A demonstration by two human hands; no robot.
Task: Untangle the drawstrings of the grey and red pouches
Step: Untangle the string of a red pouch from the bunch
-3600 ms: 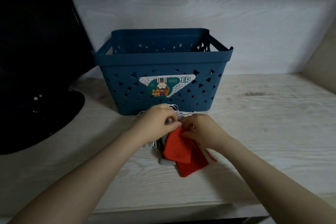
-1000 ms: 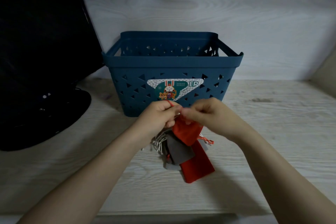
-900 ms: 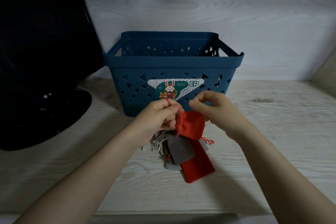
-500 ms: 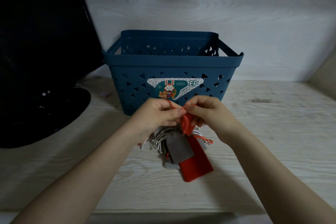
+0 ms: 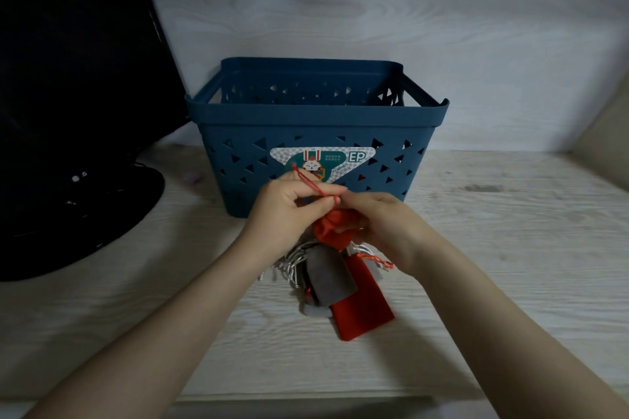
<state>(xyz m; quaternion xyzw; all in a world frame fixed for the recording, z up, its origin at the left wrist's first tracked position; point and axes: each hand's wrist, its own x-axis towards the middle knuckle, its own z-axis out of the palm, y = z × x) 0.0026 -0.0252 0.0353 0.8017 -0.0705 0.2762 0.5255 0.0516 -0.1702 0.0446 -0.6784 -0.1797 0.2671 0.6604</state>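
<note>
Holding the bundle up just in front of the blue basket [image 5: 316, 146], the left hand [image 5: 289, 214] pinches a red drawstring [image 5: 311, 185] that runs up and leftward from the knot area, while the right hand [image 5: 384, 228] has its fingers curled round the gathered mouth of a red pouch [image 5: 332, 231] — both hands gripping, neither slack.

As a judgement, the work is at an early or middle stage: one red cord looks partly teased out, but the pouches hang together as one cluster. A grey pouch [image 5: 328, 274] overlaps a second red pouch [image 5: 362, 306], with another scrap of grey below (how many pouches there are in all I cannot tell). Pale cords [image 5: 292, 260] bunch at the left of the cluster and a frayed red-and-white cord end [image 5: 377, 260] sticks out at the right, so plenty of knotting seems left to undo.

The cluster trails from the hands towards the person, its lower end on the worktop [image 5: 510, 248] — long axis running near to far, mouths pointing away towards the basket, closed bottoms pointing back and slightly right.
</note>
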